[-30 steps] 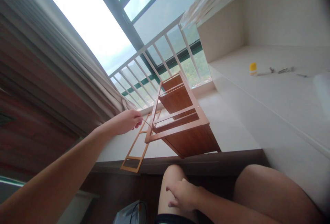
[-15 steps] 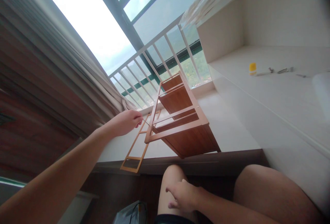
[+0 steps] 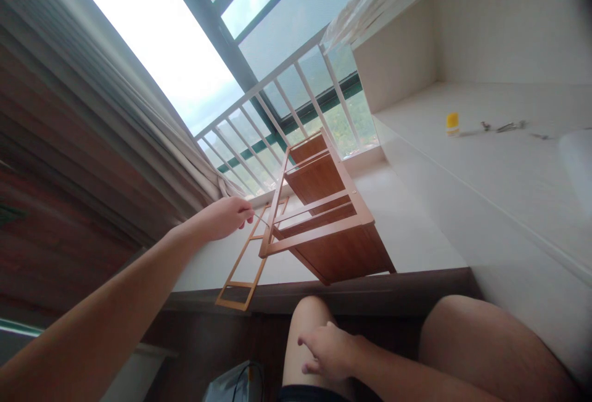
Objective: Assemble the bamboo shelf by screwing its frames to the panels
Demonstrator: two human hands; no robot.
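Observation:
My left hand [image 3: 234, 214] reaches forward with its fingers pinched on a thin metal hex key [image 3: 261, 219]. The key's far end meets the side of a brown wooden shelf frame [image 3: 319, 232], close to its near left corner. This frame has slats and solid panels and stands tilted in my view. A lighter wooden ladder-like frame [image 3: 241, 283] lies behind and left of it. My right hand [image 3: 328, 349] lies over my knee with thumb and fingers apart, holding nothing.
A yellow-capped small container [image 3: 452, 124] and several small metal parts [image 3: 511, 126] lie on the white ledge at right. Grey curtains [image 3: 152, 161] hang at left. A white railing [image 3: 282, 97] runs along the window. A plastic-wrapped box [image 3: 229, 383] is on the floor.
My left hand has shifted slightly left, still pinching the hex key. The wooden frames and my right hand look unmoved.

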